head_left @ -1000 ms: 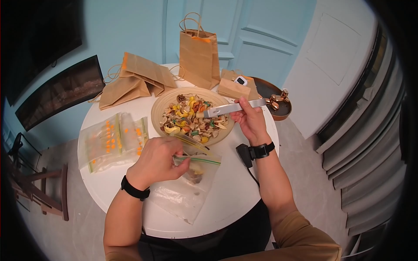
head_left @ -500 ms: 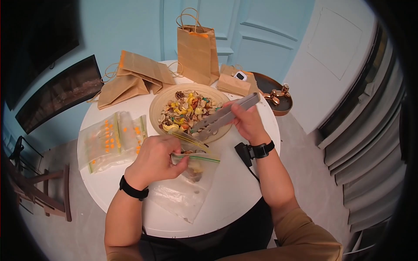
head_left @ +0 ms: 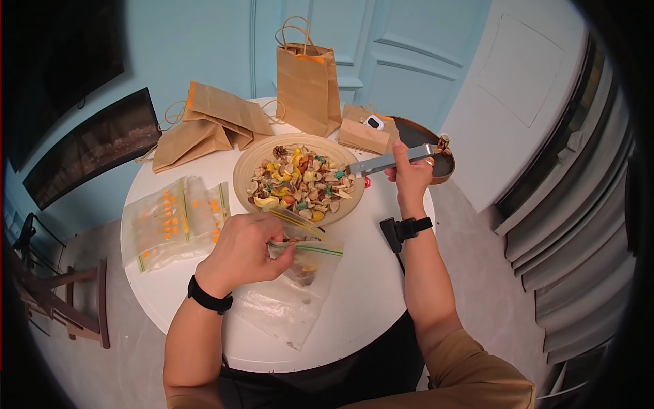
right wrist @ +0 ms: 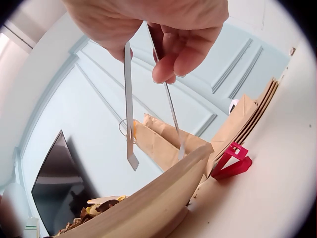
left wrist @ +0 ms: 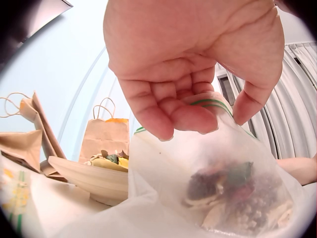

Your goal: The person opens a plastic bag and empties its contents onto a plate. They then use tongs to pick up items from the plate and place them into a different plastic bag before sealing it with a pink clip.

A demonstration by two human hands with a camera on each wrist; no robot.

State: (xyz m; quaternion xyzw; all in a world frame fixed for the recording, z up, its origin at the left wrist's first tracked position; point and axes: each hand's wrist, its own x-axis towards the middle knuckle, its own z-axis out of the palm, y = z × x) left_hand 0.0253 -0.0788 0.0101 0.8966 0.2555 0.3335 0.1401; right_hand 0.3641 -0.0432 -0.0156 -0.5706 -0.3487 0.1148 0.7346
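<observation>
The left hand point(head_left: 248, 251) pinches the top edge of a clear zip bag point(head_left: 272, 310), whose mouth is parted; dried pieces lie inside, seen through the plastic in the left wrist view. The right hand point(head_left: 413, 178) holds metal tongs point(head_left: 381, 163) between thumb and fingers. In the right wrist view the tongs' tips point(right wrist: 132, 161) stand apart with nothing between them, by the rim of a round wooden bowl point(right wrist: 153, 203). That bowl point(head_left: 240, 178) contains mixed dried petals and pods point(head_left: 300, 178), some yellow, orange and green.
Filled-looking zip bags with orange marks point(head_left: 160, 221) lie left of the bowl. Brown paper bags point(head_left: 306, 92) stand and lie behind it, with a white timer point(head_left: 373, 122) on a folded one. A red clip point(right wrist: 233, 161) rests right of the bowl; a dark tray point(head_left: 443, 167) is beyond.
The right hand dipped the tongs toward the bowl's front, then moved right, bringing their tips to the bowl's right rim. The red clip has come into view. The left hand stays on the bag.
</observation>
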